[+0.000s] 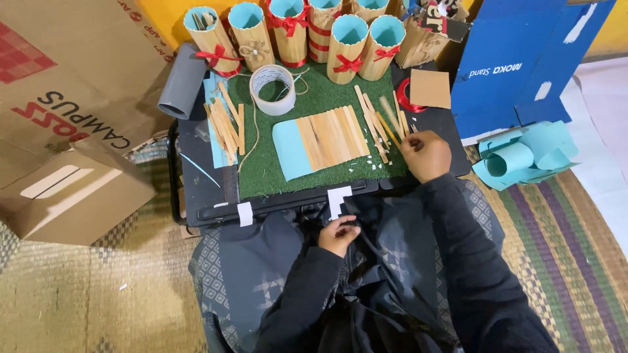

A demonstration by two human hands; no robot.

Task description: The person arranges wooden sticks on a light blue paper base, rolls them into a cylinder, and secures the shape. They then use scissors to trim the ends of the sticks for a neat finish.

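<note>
Head view showed the right hand (426, 155) curled loosely at the edge of the green mat (314, 98), its fingers drawn together on one of the loose wooden sticks (379, 125) fanned out just beyond its knuckles. Beside that hand, toward the other arm, lay a blue paper sheet (291, 149) partly covered by a row of sticks (332, 136) set side by side. Farther out stood a tape roll (272, 89), then a line of stick-clad cups (347, 47) with red bows. The left hand (338, 234) rested in the lap near a strip of white tape (338, 198), fingers folded in; whether it gripped anything could not be told. Rolled blue paper (523, 157) lay well outside the right hand.
</note>
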